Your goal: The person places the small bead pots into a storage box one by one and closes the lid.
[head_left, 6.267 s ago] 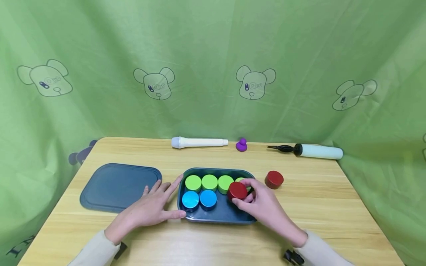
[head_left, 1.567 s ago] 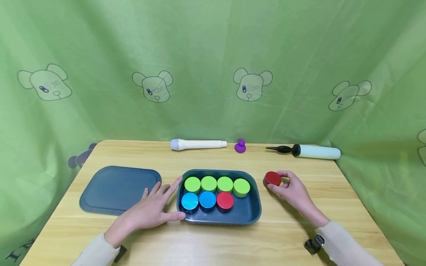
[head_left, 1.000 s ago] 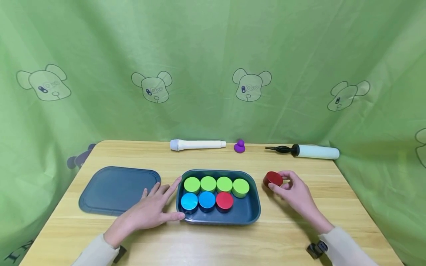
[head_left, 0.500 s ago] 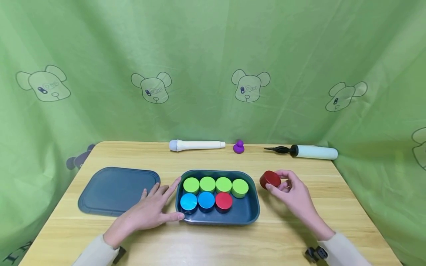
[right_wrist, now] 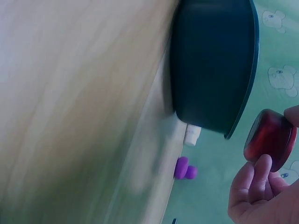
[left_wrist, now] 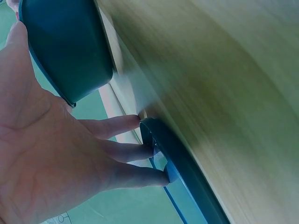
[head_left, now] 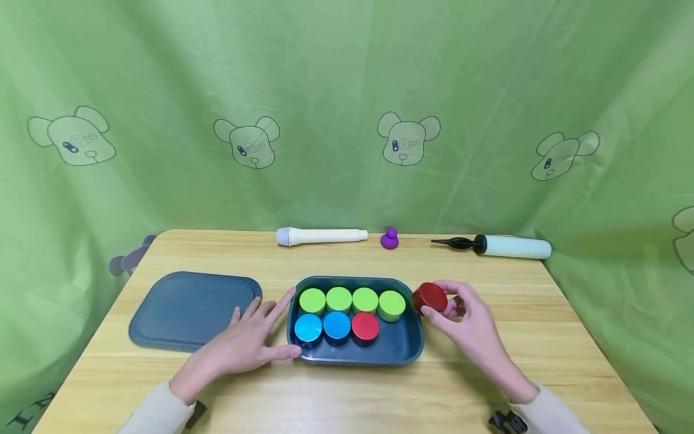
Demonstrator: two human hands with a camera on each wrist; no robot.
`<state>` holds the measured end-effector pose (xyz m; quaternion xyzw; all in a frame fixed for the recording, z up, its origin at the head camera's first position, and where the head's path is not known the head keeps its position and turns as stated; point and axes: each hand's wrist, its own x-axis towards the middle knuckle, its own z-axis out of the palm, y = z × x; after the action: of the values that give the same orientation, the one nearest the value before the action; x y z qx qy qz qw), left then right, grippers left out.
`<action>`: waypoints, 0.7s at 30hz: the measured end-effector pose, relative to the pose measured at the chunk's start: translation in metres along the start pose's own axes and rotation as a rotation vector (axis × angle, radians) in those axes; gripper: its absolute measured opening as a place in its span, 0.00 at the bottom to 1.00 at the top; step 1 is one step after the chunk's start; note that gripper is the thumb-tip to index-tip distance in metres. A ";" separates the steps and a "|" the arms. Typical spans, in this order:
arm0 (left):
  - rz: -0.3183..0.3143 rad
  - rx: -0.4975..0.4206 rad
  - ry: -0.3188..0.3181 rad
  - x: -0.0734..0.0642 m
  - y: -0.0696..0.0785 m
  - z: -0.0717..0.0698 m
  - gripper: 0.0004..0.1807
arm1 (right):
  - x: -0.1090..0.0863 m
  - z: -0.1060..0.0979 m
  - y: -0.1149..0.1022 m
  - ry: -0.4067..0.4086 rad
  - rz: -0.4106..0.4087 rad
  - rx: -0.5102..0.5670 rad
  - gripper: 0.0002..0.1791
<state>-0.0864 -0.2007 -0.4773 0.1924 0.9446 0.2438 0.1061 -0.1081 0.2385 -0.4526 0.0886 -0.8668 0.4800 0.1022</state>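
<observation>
My right hand (head_left: 470,322) pinches a short red round tin (head_left: 432,296) between thumb and fingers. It is tilted and raised off the table beside the box's right rim; the right wrist view shows the red tin (right_wrist: 268,137) near the box's top edge. A dark blue-green box (head_left: 398,349) holds a back row of several green round tins (head_left: 338,298). Its front row has two blue tins (head_left: 337,325) and another red tin (head_left: 365,327). My left hand (head_left: 244,343) lies spread, thumb and index finger at the box's left rim, other fingertips at the flat dark lid (left_wrist: 187,163).
Along the table's back edge lie a white microphone-shaped object (head_left: 322,236), a small purple knob-like piece (head_left: 390,239) and a white hand pump (head_left: 504,246) with a black nozzle. A green printed curtain (head_left: 336,72) hangs behind the wooden table (head_left: 336,398).
The first red tin was set down in the box's front row. My right hand then took the second one from the table and carried it left to the rim. The left hand stays.
</observation>
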 end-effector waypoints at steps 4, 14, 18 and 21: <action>-0.002 -0.004 0.002 0.000 0.000 0.000 0.60 | -0.004 0.005 -0.006 -0.018 0.020 -0.007 0.28; -0.005 0.001 0.003 0.000 0.001 0.000 0.60 | -0.010 0.020 -0.013 -0.072 0.017 -0.042 0.27; -0.005 -0.002 0.002 0.000 0.001 0.000 0.59 | -0.012 0.025 -0.012 -0.107 0.044 -0.061 0.28; -0.004 -0.005 0.001 0.000 0.001 0.000 0.59 | -0.013 0.030 -0.009 -0.126 0.064 -0.064 0.29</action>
<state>-0.0859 -0.2003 -0.4768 0.1901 0.9444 0.2461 0.1064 -0.0959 0.2088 -0.4642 0.0875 -0.8888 0.4484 0.0349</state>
